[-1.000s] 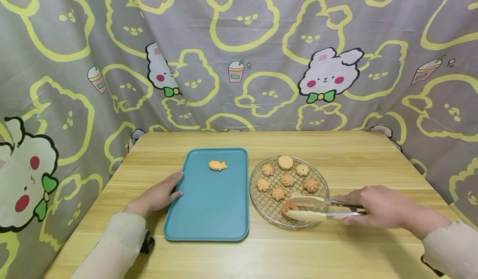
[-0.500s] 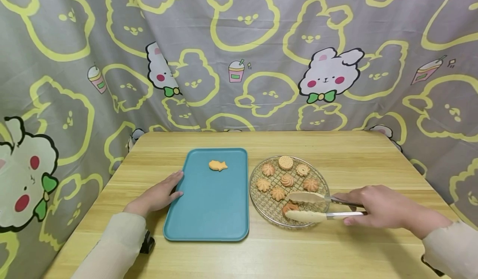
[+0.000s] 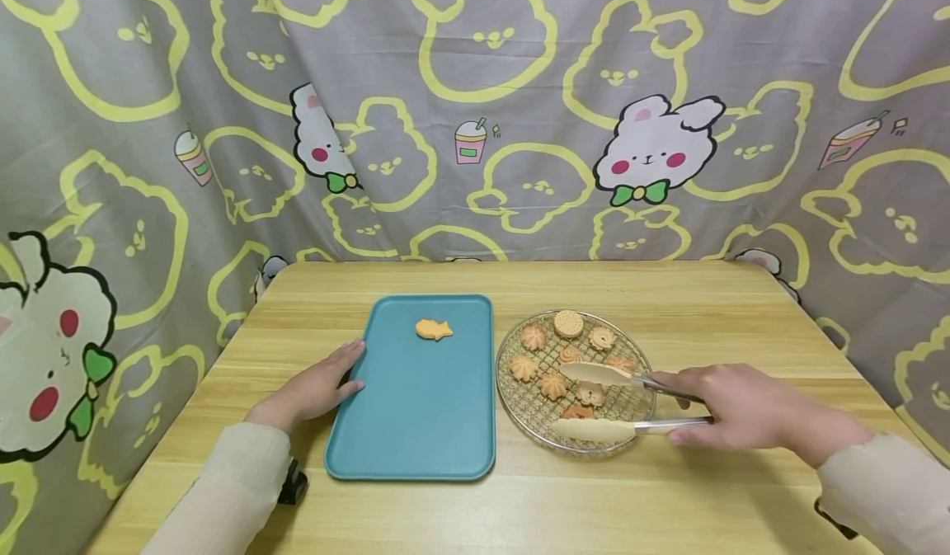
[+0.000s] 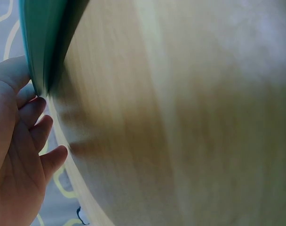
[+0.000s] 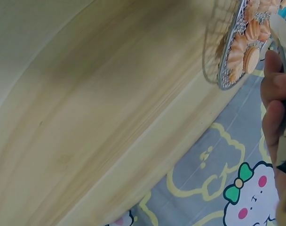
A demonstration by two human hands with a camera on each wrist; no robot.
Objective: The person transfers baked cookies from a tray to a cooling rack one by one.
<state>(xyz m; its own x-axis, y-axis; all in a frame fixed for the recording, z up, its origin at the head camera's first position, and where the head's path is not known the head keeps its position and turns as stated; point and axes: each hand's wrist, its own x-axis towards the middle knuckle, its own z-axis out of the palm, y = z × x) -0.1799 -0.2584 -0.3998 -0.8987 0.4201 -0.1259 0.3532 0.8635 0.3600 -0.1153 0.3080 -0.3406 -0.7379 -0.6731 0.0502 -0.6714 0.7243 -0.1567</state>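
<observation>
My left hand [image 3: 315, 386] rests on the left rim of the teal tray [image 3: 423, 431], its fingers loosely extended. A fish-shaped cookie [image 3: 433, 329] lies near the tray's far end. My right hand [image 3: 750, 411] holds food tongs [image 3: 671, 427] with cream-coloured tips. The tongs' jaws stand well apart over the round wire rack [image 3: 530, 431], with nothing gripped between them. A darker orange cookie [image 3: 577, 412] lies on the rack, partly hidden by the near tip. In the right wrist view my right hand [image 5: 277, 92] curls round the handles of the tongs.
Several cookies lie on the rack, including a round dotted cookie [image 3: 568, 324] and a flower-shaped cookie [image 3: 552, 386]. Tray and rack stand side by side on the wooden table [image 3: 579, 505]. A grey cartoon-print curtain [image 3: 519, 209] hangs behind.
The tongs' jaws have spread wider, and the tongs have shifted slightly away and left. A flower-shaped cookie between them is now visible. The left hand and tray have not moved.
</observation>
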